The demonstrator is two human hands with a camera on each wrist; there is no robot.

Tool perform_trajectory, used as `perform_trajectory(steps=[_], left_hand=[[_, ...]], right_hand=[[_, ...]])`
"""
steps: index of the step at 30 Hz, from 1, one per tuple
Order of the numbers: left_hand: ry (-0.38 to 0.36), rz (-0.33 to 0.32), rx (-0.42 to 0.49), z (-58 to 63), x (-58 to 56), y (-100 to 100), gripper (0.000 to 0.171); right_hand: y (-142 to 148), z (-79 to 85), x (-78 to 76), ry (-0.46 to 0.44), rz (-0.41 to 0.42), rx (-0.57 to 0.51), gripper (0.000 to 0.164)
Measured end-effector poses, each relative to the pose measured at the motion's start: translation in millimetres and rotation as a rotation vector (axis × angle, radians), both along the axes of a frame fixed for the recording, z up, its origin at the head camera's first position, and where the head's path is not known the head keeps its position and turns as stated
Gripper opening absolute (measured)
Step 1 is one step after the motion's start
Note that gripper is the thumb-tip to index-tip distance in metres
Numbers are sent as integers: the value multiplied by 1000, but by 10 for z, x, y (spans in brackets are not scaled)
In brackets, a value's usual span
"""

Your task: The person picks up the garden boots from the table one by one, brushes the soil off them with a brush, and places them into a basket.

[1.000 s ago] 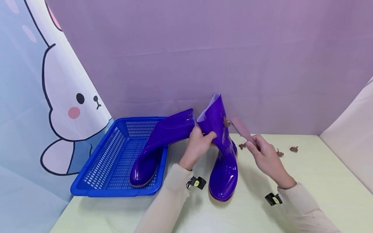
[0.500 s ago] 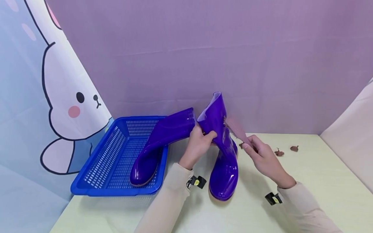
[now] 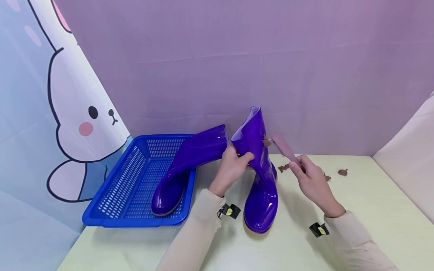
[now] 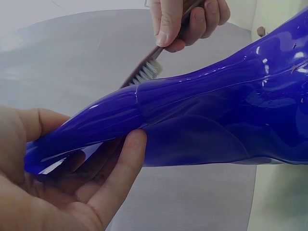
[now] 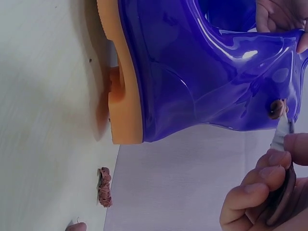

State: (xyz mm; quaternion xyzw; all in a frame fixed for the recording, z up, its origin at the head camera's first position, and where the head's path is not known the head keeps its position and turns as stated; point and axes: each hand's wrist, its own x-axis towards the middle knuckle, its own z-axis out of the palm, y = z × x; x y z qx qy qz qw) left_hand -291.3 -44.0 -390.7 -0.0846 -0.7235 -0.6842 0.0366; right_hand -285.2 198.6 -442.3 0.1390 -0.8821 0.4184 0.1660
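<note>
My left hand [image 3: 234,165] grips the shaft of a purple rain boot [image 3: 261,199], which stands on the table with its toe toward me. In my right hand [image 3: 313,182] is a brush [image 3: 285,146] with a pinkish-brown back, held by its handle. Its pale bristles [image 4: 149,72] face the boot's shaft in the left wrist view. A brown clump [image 5: 276,109] sits on the shaft, right by the bristles. Whether the bristles touch the boot is hard to tell. The boot's orange sole [image 5: 127,118] shows in the right wrist view.
A blue plastic basket [image 3: 135,224] stands at the left. A second purple boot [image 3: 200,148] leans in it, shaft over the right rim. Brown clumps [image 3: 343,172] lie on the pale table [image 3: 373,210] at the right. A mauve cloth wall [image 3: 237,67] rises behind.
The brush head swung left against the shaft half a second ago and is now back to the right, uncovering the clump. The boot's top has shifted slightly right with my left hand.
</note>
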Motion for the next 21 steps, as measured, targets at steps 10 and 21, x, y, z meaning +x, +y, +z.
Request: perform_trajectory(steps=[10,21], left_hand=[[4,-7,5,7,-5,2,50],[-4,-5,-11,8,9,5,46]], right_hand=[[19,43,23,-21,105,-104,22],[-50,-6,28,36,145,-6,20]])
